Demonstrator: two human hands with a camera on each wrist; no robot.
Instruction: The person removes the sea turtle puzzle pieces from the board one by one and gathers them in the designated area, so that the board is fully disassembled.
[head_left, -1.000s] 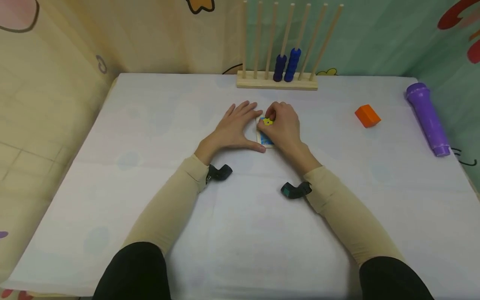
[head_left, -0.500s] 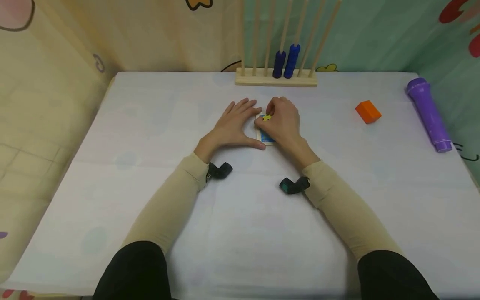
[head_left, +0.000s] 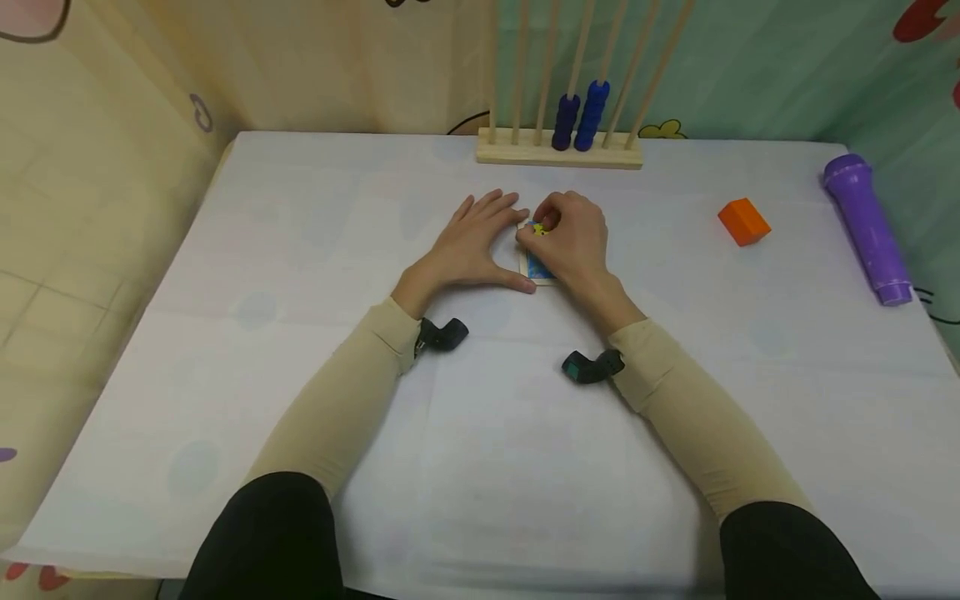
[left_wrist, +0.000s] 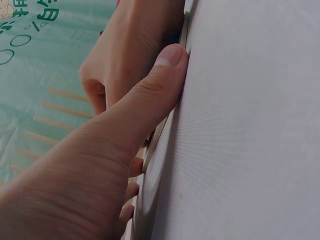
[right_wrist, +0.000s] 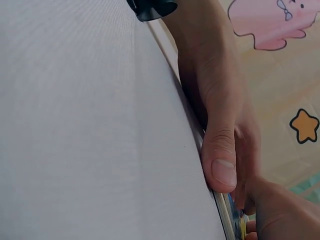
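Observation:
A small flat board (head_left: 536, 268) with a pale rim and a blue picture lies on the table between the two hands. My left hand (head_left: 472, 247) rests at its left side, fingers spread and thumb along the near edge. In the left wrist view the thumb (left_wrist: 150, 87) presses against that thin edge. My right hand (head_left: 577, 237) reaches over the board from the right, its thumb and curled fingers pinching a small yellow piece (head_left: 539, 229) at the far end. The right wrist view shows the board's edge (right_wrist: 226, 212) under the left thumb; the right hand hides much of the board.
Behind the hands stands a wooden peg rack (head_left: 558, 156) with dark blue beads (head_left: 566, 123) and brighter blue beads (head_left: 592, 117) on two pegs. To the right are an orange block (head_left: 744, 222) and a purple flashlight-shaped tube (head_left: 867, 229). A white cloth (head_left: 480, 467) covers the table.
The right hand has shifted slightly around the yellow piece, and less of that piece shows now. The left hand keeps its place by the board. The head view has tilted a little.

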